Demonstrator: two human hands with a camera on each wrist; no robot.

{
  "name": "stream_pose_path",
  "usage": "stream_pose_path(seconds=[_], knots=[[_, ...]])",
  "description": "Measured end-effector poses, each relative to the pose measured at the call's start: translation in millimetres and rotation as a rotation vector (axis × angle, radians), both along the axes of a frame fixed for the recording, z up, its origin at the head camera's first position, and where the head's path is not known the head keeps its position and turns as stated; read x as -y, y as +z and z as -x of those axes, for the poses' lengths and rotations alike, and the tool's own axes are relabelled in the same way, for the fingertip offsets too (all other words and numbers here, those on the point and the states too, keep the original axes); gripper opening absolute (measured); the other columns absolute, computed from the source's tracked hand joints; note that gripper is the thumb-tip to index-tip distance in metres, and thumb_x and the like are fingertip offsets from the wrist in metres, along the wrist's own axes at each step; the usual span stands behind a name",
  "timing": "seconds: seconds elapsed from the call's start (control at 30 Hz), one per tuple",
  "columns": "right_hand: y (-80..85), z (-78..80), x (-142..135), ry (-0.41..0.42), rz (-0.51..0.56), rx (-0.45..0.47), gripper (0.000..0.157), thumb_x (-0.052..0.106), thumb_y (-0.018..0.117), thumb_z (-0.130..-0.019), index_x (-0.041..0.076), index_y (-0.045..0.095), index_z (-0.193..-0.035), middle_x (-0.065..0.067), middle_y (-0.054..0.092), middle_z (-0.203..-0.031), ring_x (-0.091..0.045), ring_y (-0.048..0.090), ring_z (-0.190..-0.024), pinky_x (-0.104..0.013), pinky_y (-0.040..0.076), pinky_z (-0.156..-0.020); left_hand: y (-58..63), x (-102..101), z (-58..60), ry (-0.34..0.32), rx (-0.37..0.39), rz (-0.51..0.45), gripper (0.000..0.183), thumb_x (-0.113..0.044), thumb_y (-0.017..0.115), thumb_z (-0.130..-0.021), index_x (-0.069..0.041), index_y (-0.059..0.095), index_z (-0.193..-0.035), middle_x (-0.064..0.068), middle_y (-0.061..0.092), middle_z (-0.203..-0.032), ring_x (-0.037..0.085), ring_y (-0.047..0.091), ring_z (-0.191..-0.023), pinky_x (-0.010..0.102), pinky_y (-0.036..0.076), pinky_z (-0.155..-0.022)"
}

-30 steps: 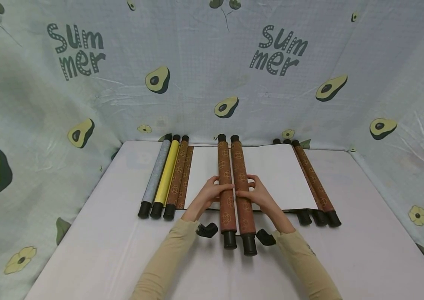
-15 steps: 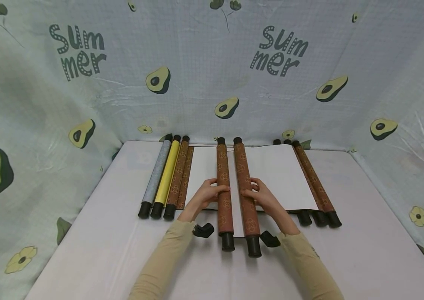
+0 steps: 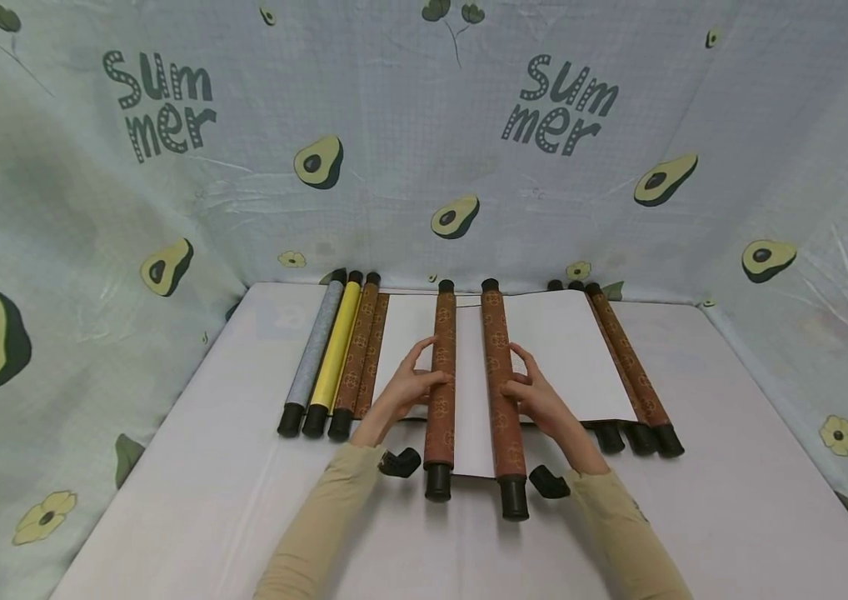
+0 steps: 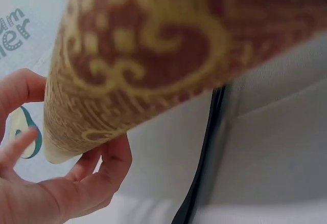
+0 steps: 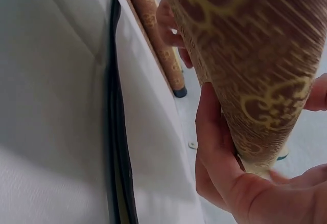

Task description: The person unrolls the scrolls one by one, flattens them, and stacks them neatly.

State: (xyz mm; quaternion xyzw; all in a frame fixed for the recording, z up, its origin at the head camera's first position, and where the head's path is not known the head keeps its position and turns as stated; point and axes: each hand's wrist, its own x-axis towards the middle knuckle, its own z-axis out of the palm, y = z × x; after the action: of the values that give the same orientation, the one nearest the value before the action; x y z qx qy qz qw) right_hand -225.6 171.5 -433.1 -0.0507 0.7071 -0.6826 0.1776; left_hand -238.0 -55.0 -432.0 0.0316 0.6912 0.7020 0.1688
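In the head view, a partly unrolled scroll lies mid-table as two brown patterned rolls with black end knobs. A narrow white strip point(image 3: 473, 400) shows between them. My left hand point(image 3: 403, 392) grips the left roll point(image 3: 441, 421), thumb on top and fingers at its outer side. On the other side, my right hand point(image 3: 541, 402) holds the right roll point(image 3: 497, 350) in the same way. The left wrist view shows the gold-patterned brown roll point(image 4: 122, 65) close up, fingers reaching under it. Fingers also curl round the right roll point(image 5: 260, 65) in the right wrist view.
Beneath lies a wide white sheet point(image 3: 562, 358) of opened scrolls. At its left edge sit a grey-blue roll point(image 3: 316, 346), a yellow roll point(image 3: 336, 346) and a brown roll point(image 3: 357, 346). Another brown roll point(image 3: 630, 367) borders the right, beside black knobs point(image 3: 608, 437).
The two brown rolls have moved apart, the right one further right and the left one slightly left, with my hands on them. The white strip between them has widened.
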Motion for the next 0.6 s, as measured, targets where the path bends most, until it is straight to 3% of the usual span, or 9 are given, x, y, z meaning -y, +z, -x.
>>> stream_pose_path(seconds=[0.1,0.2,0.4,0.6], knots=[[2.1,-1.9,-1,0.024,0.005,-0.031,0.073,0.001,0.044,-0.083,0.029,0.010,-0.142,-0.015,0.035,-0.112,-0.014,0.037,-0.071,-0.033,0.037,-0.063,4.0,3,-2.4,-0.043,-0.016,0.017,0.052,-0.006,0.052,-0.086,-0.022,0.039,-0.134,0.002,0.056,-0.076,0.009,0.048,-0.059,0.026,0.044,-0.052],[7.9,-6.1,0,0.050,-0.032,-0.049,0.061,0.000,0.040,-0.085,0.020,0.021,-0.139,-0.013,0.033,-0.115,-0.014,0.038,-0.071,-0.032,0.036,-0.061,6.1,5,-3.1,-0.069,-0.012,0.036,0.045,-0.008,0.049,-0.088,-0.016,0.043,-0.131,0.001,0.053,-0.077,0.009,0.046,-0.060,0.027,0.044,-0.051],[18.3,-15.7,2,0.071,-0.091,-0.045,0.044,0.006,0.037,-0.089,0.009,0.029,-0.133,-0.005,0.034,-0.103,-0.011,0.042,-0.069,-0.028,0.038,-0.059,-0.8,7,-1.1,-0.065,0.009,0.072,0.039,-0.014,0.051,-0.088,-0.020,0.047,-0.127,0.003,0.055,-0.081,0.012,0.053,-0.059,0.030,0.046,-0.051],[15.2,-16.7,1,0.080,-0.145,-0.060,0.045,0.016,0.051,-0.090,0.012,0.031,-0.130,-0.019,0.037,-0.125,-0.013,0.052,-0.083,-0.032,0.048,-0.067,-7.3,5,-1.9,-0.082,-0.040,0.094,0.043,-0.018,0.060,-0.084,-0.017,0.043,-0.124,0.011,0.057,-0.090,0.015,0.057,-0.068,0.032,0.049,-0.053]])
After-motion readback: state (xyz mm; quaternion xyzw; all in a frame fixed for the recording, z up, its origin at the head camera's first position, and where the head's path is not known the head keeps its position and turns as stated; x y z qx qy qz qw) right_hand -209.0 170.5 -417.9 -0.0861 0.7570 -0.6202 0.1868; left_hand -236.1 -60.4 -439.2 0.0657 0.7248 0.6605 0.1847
